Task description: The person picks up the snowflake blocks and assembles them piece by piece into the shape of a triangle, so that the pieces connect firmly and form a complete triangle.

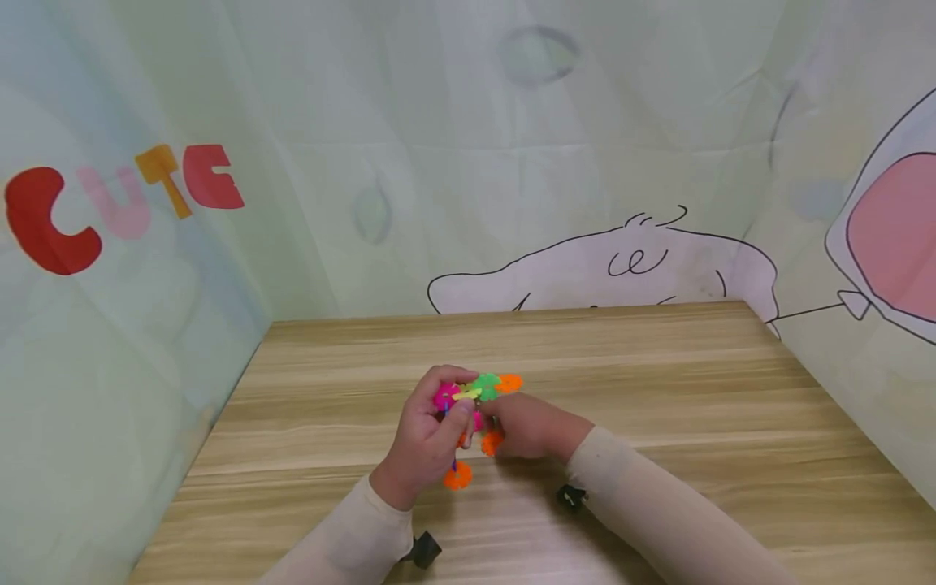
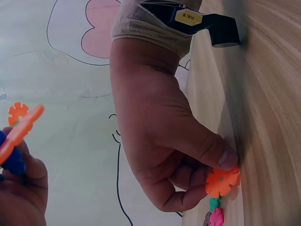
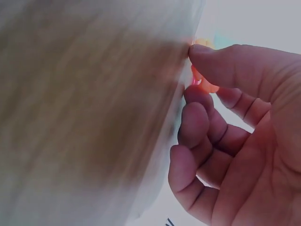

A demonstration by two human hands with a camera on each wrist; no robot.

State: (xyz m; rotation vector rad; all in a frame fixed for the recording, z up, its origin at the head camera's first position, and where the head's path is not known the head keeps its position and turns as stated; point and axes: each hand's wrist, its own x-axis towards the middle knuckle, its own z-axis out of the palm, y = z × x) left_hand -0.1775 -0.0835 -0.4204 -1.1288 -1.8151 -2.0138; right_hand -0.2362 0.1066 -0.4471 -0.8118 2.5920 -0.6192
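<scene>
Colourful notched snowflake discs, joined into a building piece, lie between both hands at the middle of the table. My left hand (image 1: 424, 435) grips this piece by its pink disc (image 1: 444, 397), thumb in front and fingers behind. A green disc (image 1: 483, 386) and an orange disc (image 1: 510, 383) stick out at its far right; another orange disc (image 1: 458, 476) hangs below. My right hand (image 1: 532, 426) pinches a lower orange disc (image 2: 222, 182) between thumb and finger, close to the tabletop. Whether that disc joins the rest is partly hidden by my fingers.
The wood-grain table (image 1: 329, 455) is bounded by a printed cloth (image 1: 351, 162) at the back and sides. Black wrist mounts (image 1: 424, 550) sit below both sleeves, near the table surface.
</scene>
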